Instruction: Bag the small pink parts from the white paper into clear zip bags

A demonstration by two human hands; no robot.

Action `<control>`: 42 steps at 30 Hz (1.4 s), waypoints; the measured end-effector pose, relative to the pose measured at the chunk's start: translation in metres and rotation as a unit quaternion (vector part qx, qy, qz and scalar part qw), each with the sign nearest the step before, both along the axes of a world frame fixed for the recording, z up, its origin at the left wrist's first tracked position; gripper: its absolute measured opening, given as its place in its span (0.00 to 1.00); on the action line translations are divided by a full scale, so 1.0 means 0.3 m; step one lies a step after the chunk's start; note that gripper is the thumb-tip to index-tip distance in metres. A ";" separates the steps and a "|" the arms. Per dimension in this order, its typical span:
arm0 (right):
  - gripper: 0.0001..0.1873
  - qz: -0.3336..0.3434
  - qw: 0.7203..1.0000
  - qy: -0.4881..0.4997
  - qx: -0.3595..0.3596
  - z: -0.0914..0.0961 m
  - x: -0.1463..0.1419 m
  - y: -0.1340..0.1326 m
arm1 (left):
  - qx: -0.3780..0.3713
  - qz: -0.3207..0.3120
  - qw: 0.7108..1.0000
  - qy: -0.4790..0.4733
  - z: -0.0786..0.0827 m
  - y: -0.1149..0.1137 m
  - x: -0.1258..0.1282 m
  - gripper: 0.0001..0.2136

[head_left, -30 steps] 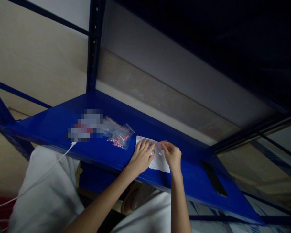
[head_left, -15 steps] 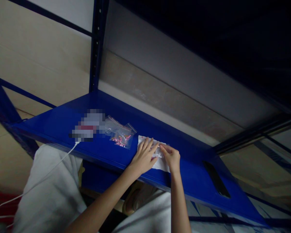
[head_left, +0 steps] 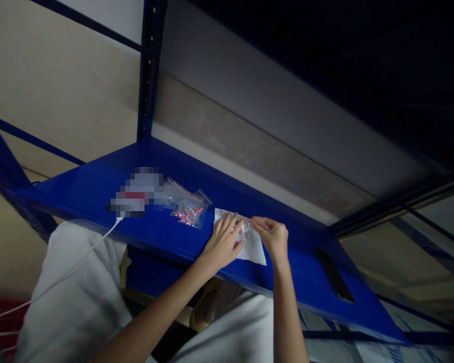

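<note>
A white sheet of paper lies on the blue metal shelf. My left hand rests on the sheet with its fingers stretched forward, touching a small clear plastic bag. My right hand pinches the right edge of that bag with thumb and fingertips. The bag is small and crumpled between both hands; I cannot make out what it contains. Left of my hands, a pile of clear zip bags with small pink-red pieces lies on the shelf.
A blurred-out flat object sits at the shelf's left with a white cable running down from it. A dark flat object lies at the right. A dark upper shelf hangs overhead. White fabric shows below.
My right hand has shifted slightly right and lifted the bag's edge off the paper. My left hand has stayed on the sheet, fingers still forward.
</note>
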State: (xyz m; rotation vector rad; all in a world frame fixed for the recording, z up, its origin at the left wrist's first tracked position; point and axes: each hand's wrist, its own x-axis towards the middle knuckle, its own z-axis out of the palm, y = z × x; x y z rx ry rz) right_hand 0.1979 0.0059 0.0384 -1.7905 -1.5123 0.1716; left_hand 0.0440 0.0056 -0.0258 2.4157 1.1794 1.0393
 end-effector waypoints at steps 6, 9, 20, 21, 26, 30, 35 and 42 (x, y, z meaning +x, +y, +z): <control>0.15 0.018 0.997 0.067 -0.014 -0.012 -0.023 -0.002 | 0.012 0.021 0.999 0.021 -0.013 0.002 0.010 0.25; 0.18 0.020 0.995 0.097 -0.019 -0.024 -0.018 0.002 | 0.021 0.030 0.999 0.021 -0.022 0.006 0.016 0.25; 0.19 0.048 0.998 0.040 0.005 -0.053 0.023 0.009 | 0.018 0.018 1.000 0.002 -0.013 0.005 0.004 0.23; 0.19 0.055 0.998 0.035 0.006 -0.054 0.021 0.009 | 0.020 0.013 1.000 0.006 -0.014 0.005 0.004 0.22; 0.26 0.090 0.994 0.055 -0.005 -0.059 0.008 0.006 | 0.028 0.008 0.999 0.033 -0.024 0.004 0.013 0.21; 0.26 0.081 0.995 0.059 -0.016 -0.065 -0.003 -0.003 | 0.030 0.026 0.999 0.037 -0.025 0.007 0.017 0.22; 0.22 0.060 0.997 0.042 0.007 -0.079 -0.020 -0.017 | 0.020 0.050 0.998 0.027 -0.025 0.009 0.017 0.21; 0.27 0.057 0.978 0.199 0.027 -0.145 -0.037 -0.021 | 0.029 0.050 0.998 0.027 -0.032 0.009 0.018 0.20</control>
